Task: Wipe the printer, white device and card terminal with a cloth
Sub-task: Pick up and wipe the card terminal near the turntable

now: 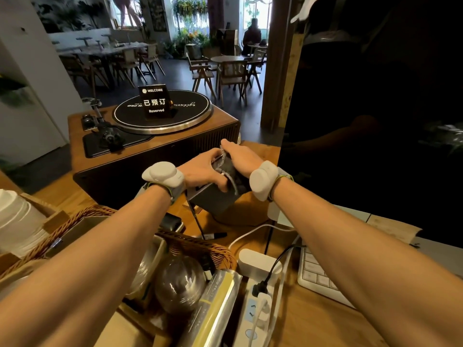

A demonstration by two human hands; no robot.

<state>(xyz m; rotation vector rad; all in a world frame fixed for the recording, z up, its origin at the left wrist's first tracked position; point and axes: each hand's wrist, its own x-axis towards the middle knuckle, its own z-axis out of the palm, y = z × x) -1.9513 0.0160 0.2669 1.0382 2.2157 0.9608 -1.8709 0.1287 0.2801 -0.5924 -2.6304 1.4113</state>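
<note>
1. My left hand point(203, 171) grips the dark printer point(215, 199), tilted above the counter point(253, 211).
2. My right hand point(238, 156) presses the grey cloth point(229, 169) flat on its top.

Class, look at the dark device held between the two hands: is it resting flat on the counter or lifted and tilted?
Lifted and tilted. The dark device is gripped by the left hand, its lower corner raised above the wooden counter, while the right hand presses a cloth on it.

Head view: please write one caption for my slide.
Left hand steadies a dark device while right hand wipes with cloth.
</note>
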